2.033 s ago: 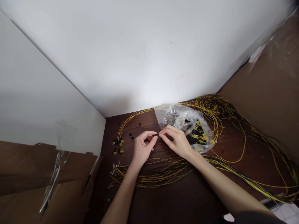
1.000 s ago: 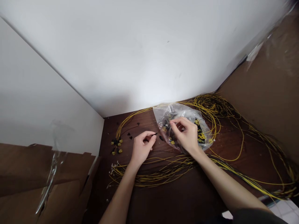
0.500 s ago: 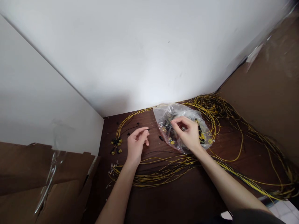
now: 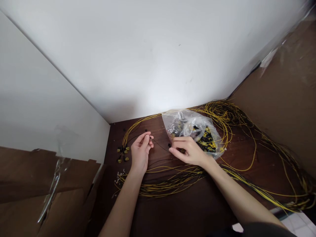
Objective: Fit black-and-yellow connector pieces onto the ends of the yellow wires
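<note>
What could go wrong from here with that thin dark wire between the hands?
The thin dark wire might slip from the left hand, which pinches it by fingertips. It could snag on the yellow and black wires lying nearby. The right hand, close to the plastic bag, might nudge it.

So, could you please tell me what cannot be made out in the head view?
In the head view:
Dark wire: its course at the right hand, hidden by that hand.
Plastic bag: some contents, obscured by its wrinkles.
Yellow pieces at left: any markings, too small.
Dark sleeve: cut off by bottom edge.
</note>
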Demonstrator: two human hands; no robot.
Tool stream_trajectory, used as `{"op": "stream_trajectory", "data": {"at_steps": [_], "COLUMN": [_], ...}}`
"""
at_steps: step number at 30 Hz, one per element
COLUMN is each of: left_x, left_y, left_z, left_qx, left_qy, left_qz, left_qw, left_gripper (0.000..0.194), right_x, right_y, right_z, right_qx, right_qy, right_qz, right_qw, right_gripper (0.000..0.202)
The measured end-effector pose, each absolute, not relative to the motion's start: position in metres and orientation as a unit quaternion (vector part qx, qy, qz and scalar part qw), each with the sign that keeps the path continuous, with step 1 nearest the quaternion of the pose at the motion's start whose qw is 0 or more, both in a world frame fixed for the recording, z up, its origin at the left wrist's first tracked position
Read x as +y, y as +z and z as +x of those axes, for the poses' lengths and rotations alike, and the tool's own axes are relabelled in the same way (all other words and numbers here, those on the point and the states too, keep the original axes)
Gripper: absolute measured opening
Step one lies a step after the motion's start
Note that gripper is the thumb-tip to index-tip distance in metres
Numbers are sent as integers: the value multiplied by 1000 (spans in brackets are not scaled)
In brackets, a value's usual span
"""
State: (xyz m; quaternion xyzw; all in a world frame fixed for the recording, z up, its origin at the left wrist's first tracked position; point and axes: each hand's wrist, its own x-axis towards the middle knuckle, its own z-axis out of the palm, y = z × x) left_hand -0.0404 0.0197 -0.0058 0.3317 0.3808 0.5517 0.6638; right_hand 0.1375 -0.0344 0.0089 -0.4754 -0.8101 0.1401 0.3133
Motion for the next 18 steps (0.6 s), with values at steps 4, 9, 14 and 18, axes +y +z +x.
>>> {"op": "stream_trajectory", "data": {"at_steps": [4,9,14,18], "left_x": [20,21,21,21], "left_y": [-5,-7,-7,-6], "left_z": [-41,-41,-41,-41], "left_qx": [384,380,377,376], "left_qy": [555,558,556,557], "left_qz": [323,326,326,321], "left_qw": [664,662,666,667], "left_gripper": [30,27,27,27], "right_x": [-31,-31,-33,-33], "right_y": [10,9,13,17], "right_z": [143,151,156,158], "right_qx": [-749,-728,-782,-807], "right_qy": [134,116,154,202], "right_qz": [-525,-552,-515,-492], "right_qw": [382,390,315,257], "right_gripper": [26,19,22,22]}}
